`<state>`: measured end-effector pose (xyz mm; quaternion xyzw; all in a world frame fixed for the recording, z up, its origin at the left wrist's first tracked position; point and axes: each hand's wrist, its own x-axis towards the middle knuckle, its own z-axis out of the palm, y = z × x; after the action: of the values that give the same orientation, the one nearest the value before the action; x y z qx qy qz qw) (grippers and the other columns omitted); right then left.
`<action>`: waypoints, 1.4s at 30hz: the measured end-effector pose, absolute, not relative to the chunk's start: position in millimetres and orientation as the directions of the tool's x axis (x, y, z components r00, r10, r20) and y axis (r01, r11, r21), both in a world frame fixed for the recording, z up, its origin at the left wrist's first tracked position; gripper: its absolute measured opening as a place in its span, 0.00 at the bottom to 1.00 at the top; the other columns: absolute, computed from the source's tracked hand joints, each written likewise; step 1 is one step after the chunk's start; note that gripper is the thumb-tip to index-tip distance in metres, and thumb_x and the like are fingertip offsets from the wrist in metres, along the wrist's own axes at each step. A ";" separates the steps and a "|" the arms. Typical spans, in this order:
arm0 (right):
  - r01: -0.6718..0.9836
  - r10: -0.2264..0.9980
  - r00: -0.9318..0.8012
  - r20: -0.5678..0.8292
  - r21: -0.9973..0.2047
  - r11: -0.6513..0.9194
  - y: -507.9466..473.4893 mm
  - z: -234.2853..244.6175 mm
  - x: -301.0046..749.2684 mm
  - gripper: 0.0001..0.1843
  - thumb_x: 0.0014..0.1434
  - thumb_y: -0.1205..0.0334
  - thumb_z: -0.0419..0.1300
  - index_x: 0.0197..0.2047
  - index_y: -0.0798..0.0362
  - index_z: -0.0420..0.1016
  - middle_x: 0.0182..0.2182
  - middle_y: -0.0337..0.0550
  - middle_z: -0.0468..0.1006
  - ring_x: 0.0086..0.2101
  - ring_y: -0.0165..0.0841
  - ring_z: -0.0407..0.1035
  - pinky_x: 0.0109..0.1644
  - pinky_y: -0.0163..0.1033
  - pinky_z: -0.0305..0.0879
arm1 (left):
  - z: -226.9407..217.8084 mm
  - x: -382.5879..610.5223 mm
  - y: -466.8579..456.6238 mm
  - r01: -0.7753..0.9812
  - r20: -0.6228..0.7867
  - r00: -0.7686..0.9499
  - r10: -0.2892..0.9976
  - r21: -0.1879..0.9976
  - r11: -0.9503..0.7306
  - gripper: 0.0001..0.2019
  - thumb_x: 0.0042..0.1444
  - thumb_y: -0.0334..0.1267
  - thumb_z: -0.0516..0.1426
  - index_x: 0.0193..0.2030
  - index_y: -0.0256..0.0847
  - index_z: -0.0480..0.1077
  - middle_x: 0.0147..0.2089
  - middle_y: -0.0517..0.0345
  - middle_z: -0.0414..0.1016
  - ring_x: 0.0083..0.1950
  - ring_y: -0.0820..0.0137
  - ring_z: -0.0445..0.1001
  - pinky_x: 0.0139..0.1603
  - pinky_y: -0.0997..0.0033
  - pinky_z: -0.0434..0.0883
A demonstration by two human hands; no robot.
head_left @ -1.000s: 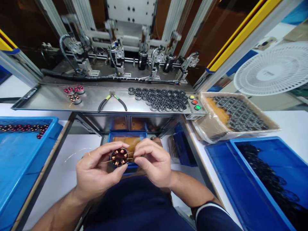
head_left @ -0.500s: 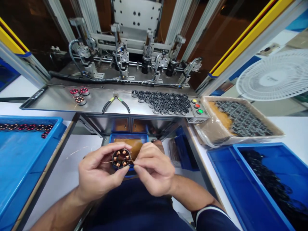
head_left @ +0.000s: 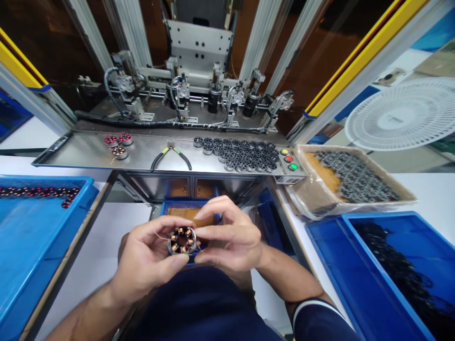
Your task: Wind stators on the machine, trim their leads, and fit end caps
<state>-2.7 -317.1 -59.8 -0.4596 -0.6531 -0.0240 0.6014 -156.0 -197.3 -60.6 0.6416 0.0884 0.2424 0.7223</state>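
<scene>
My left hand [head_left: 145, 258] is closed around a small round motor stator [head_left: 171, 242], thumb at its lower rim and fingers over the top. Copper windings ring its dark open middle, which faces up toward me. A thin wire end [head_left: 159, 236] sticks out on the left, in front of my left hand, and a short one shows at the right edge. Just right of the stator is my right hand [head_left: 232, 237], its fingers spread and its thumb apart from the index finger. The index fingertip is close to the rim; I cannot tell whether it touches.
Pliers [head_left: 155, 161] lie on the metal ledge [head_left: 142, 142], between three wound stators [head_left: 119, 152] and many bare cores [head_left: 245, 154]. Machine fixtures [head_left: 181, 97] stand behind. Blue bins [head_left: 46, 237] flank me, with a lined carton [head_left: 359, 177] and fan [head_left: 401, 113] at right.
My right hand has opened from a pinch on the wire at the stator's right side, its fingers spreading. The stator has shifted slightly down in my left hand's grip.
</scene>
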 end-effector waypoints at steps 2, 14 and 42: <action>0.604 0.592 0.078 0.802 -0.510 0.613 -315.0 -54.3 2.1 0.14 0.53 0.57 0.70 0.43 0.50 0.79 0.43 0.50 0.77 0.42 0.37 0.73 0.46 0.49 0.73 | -62.3 -156.1 -198.1 -0.220 0.153 0.884 0.441 0.970 0.106 0.16 0.47 0.34 0.68 0.45 0.46 0.79 0.39 0.52 0.84 0.35 0.65 0.82 0.36 0.75 0.79; 0.833 0.396 0.145 0.907 -0.328 0.445 -326.3 -70.0 -14.6 0.14 0.56 0.66 0.67 0.46 0.45 0.78 0.34 0.43 0.80 0.34 0.35 0.71 0.37 0.45 0.73 | -66.4 -148.1 -202.9 -0.231 0.132 0.890 0.437 0.956 0.180 0.16 0.49 0.34 0.68 0.47 0.47 0.78 0.43 0.54 0.83 0.42 0.67 0.82 0.43 0.77 0.79; 0.599 0.482 0.510 0.712 -0.696 0.396 -313.8 -76.4 -34.3 0.04 0.60 0.73 0.60 0.37 0.56 0.74 0.30 0.43 0.74 0.31 0.29 0.70 0.35 0.35 0.69 | -84.9 -154.5 -191.9 -0.174 0.089 0.939 0.332 0.956 0.238 0.14 0.62 0.42 0.58 0.53 0.46 0.71 0.35 0.58 0.75 0.33 0.74 0.74 0.38 0.77 0.73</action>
<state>-34.3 -313.8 -76.4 -0.5479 -0.4929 -0.0433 0.6746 -154.5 -191.9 -84.9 0.5959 0.0661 0.1613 0.7839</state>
